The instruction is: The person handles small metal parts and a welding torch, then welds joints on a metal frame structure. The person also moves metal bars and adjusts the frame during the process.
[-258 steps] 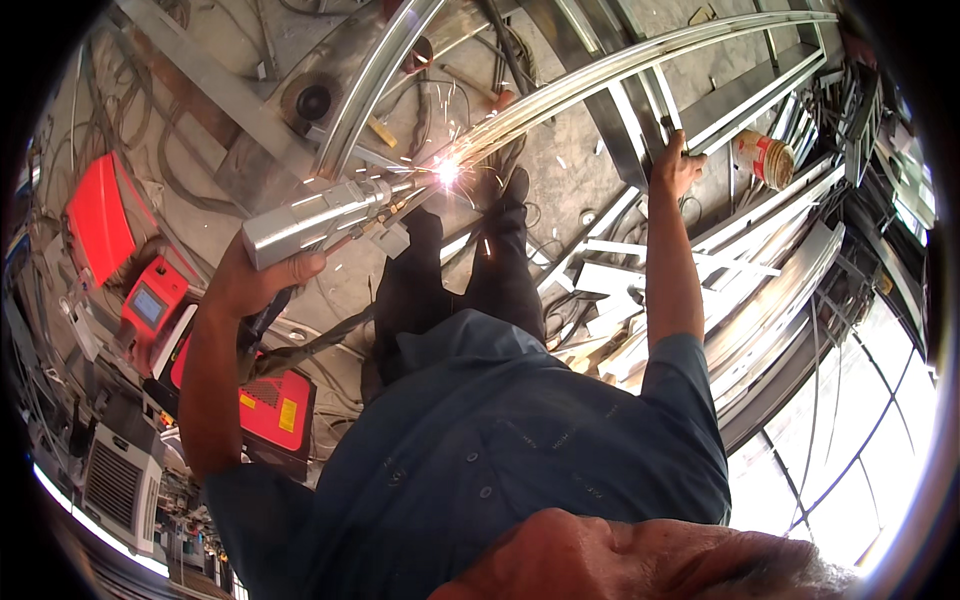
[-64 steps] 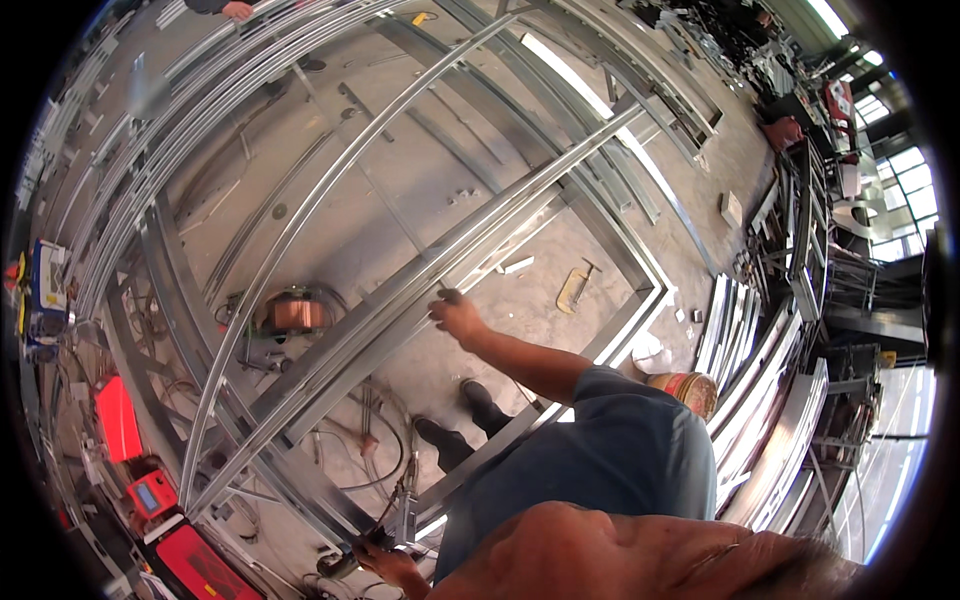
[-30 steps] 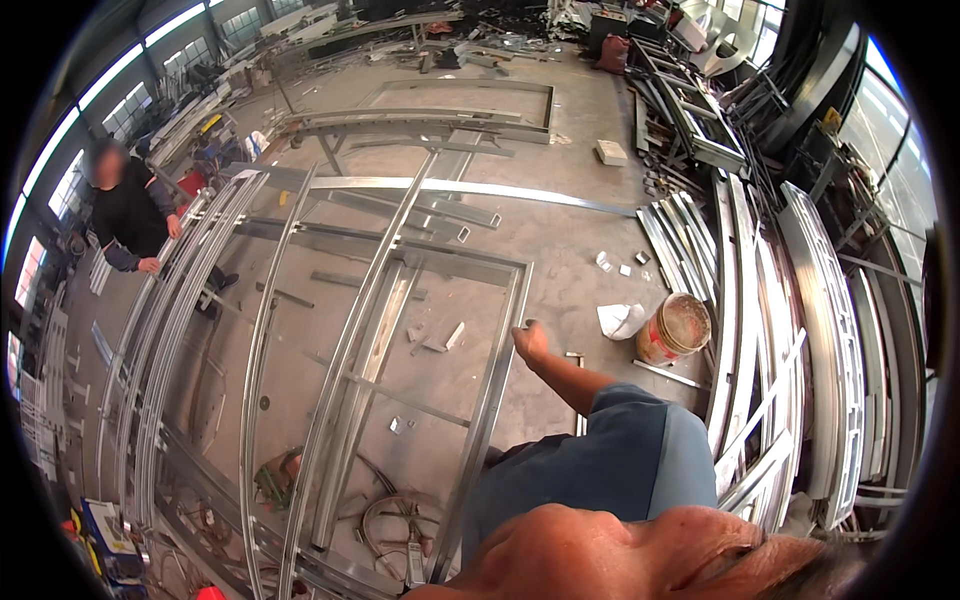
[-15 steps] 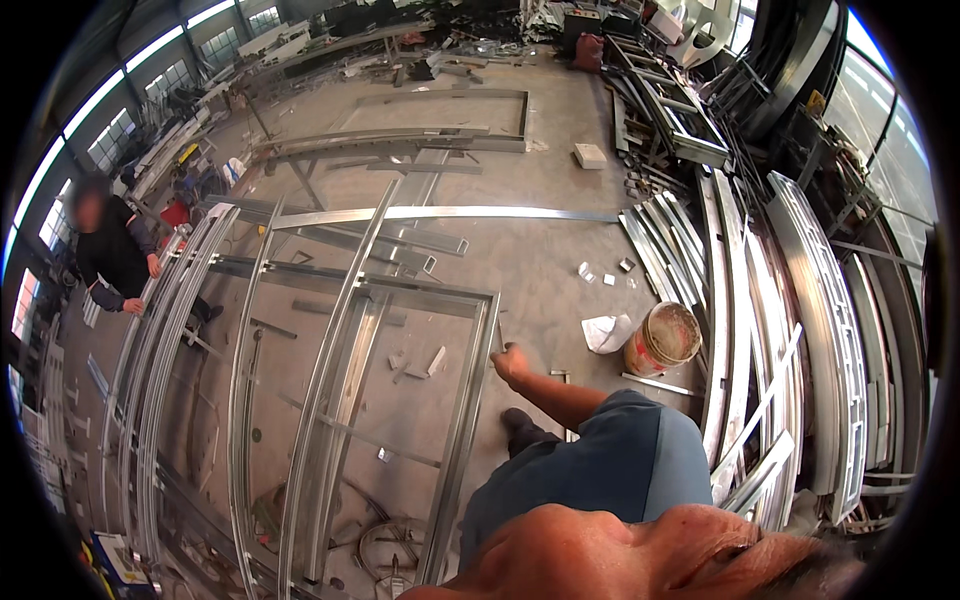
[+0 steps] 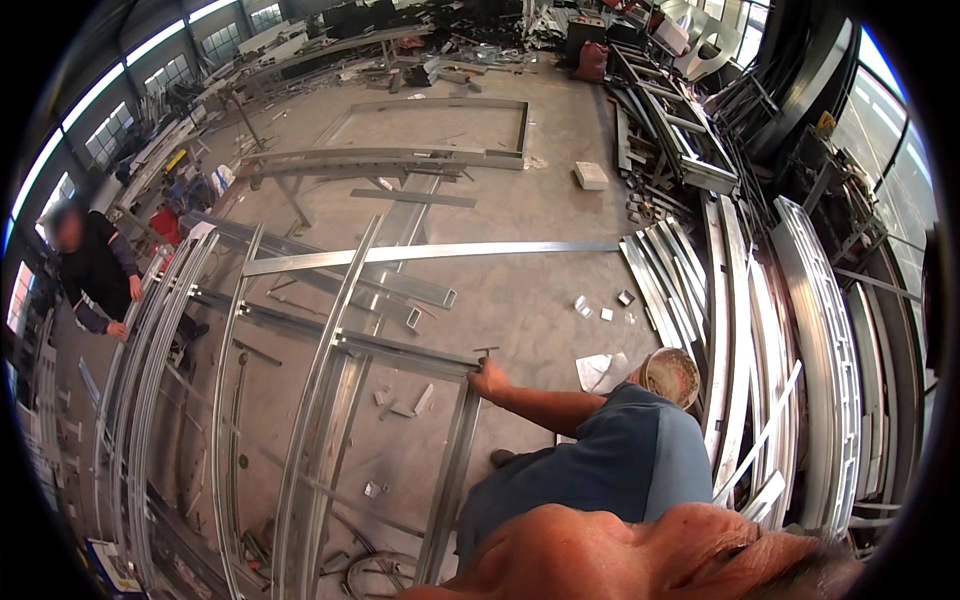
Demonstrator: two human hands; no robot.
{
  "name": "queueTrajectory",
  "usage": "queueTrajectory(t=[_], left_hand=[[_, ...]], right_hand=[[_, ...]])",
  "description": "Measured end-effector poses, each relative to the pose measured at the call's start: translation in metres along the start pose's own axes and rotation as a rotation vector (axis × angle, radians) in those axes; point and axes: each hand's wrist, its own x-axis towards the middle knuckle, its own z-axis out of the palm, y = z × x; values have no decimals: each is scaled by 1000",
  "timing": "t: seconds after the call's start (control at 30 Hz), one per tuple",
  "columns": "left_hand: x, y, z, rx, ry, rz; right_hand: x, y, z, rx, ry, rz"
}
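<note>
My right hand (image 5: 488, 381) is closed around a thin T-shaped tool (image 5: 487, 351), whose exact kind is too small to make out. The hand is at the far right corner of a rectangular metal frame (image 5: 455, 460), close against it; whether they touch is unclear. My right arm reaches leftward from a blue sleeve. Two long metal rails (image 5: 330, 345) cross the frame's left part. My left hand is not visible.
A co-worker (image 5: 95, 265) stands at the far left, hands on a bundle of metal profiles (image 5: 150, 370). At right are a bucket (image 5: 670, 378), white paper (image 5: 600, 372) and stacked metal lengths (image 5: 730, 320). A long flat bar (image 5: 450, 252) spans the far side. Offcuts (image 5: 410, 402) lie on the floor.
My right hand has moved a little left and down in the picture, to the frame's corner, with the thin tool still in it. The view has shifted slightly.
</note>
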Motion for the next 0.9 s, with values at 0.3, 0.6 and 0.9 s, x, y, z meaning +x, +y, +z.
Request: queueTrajectory(t=[0.3,0.6,0.9], left_hand=[[18,10,0,-25,-19,-1],[28,4,-1,-61,-30,-2],[33,0,-1,-92,-33,-9]], right_hand=[[-12,23,29,-92,-132,-87],[-52,20,33,-281,-183,-238],[-55,22,39,-323,-158,-300]])
